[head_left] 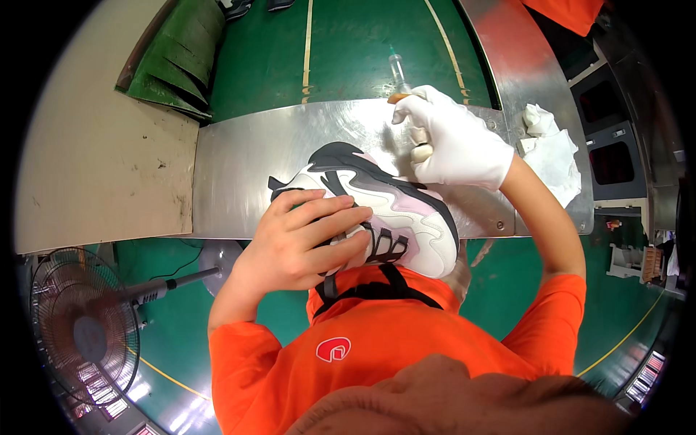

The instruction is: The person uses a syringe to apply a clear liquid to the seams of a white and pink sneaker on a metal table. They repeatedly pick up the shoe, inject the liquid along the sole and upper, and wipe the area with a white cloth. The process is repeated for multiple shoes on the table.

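Note:
A sneaker [429, 243] in white, pale lilac and black lies on its side across the near edge of the metal table. Bare, my left hand [296, 243] is laid over its upper and laces, fingers wrapped round it. My right hand [460, 148] wears a white glove with some fingertips uncovered and is curled above the metal, just beyond the sneaker. From its grip a clear syringe [396, 71] with a thin greenish tip points away from me. The sneaker and the syringe are apart. Fingers hide part of the syringe.
Past the metal ledge [246, 148] runs a green conveyor belt [362, 43] with pale lines. Green flaps [177, 61] hang at the far left beside a beige panel [109, 159]. A crumpled white cloth [554, 159] lies right. A fan [87, 333] stands at lower left.

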A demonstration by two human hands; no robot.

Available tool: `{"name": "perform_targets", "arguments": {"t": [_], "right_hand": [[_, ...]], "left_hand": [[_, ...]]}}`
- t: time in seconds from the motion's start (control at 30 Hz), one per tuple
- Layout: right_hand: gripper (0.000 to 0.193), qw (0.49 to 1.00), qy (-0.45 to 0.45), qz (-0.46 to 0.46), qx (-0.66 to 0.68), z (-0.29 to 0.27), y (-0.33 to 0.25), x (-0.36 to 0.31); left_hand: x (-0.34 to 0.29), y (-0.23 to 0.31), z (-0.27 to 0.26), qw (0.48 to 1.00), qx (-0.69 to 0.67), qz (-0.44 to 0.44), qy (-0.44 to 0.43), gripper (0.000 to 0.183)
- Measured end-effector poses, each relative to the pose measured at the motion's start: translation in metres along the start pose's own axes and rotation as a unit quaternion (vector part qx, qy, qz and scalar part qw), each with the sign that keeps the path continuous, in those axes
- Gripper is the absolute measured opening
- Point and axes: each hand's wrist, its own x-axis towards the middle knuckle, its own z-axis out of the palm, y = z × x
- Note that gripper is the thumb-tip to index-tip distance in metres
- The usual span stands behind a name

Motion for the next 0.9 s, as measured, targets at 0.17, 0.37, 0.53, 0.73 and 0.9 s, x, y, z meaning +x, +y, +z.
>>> {"name": "perform_targets", "arguments": {"t": [0.17, 0.37, 0.53, 0.73, 0.9], "right_hand": [[0.047, 0.997, 0.032, 0.048, 0.048, -0.014, 0.003, -0.021], [0.072, 0.950, 0.160, 0.127, 0.237, -0.023, -0.001, -0.081], [0.092, 0.903, 0.270, 0.185, 0.279, -0.012, 0.004, -0.153], [0.094, 0.805, 0.301, 0.303, 0.411, 0.003, 0.018, -0.227], [0.092, 0.799, 0.378, 0.230, 0.406, 0.027, 0.004, -0.248]], "left_hand": [[-0.001, 0.001, 0.000, 1.000, -0.003, 0.003, 0.007, 0.028], [-0.006, 0.010, 0.010, 0.997, 0.058, -0.003, 0.050, 0.017], [0.000, 0.019, 0.020, 0.992, 0.101, -0.020, 0.072, 0.012], [0.010, 0.013, 0.013, 0.997, 0.066, -0.024, 0.034, 0.024], [0.011, 0.018, 0.012, 0.997, 0.076, -0.032, 0.012, 0.032]]}}
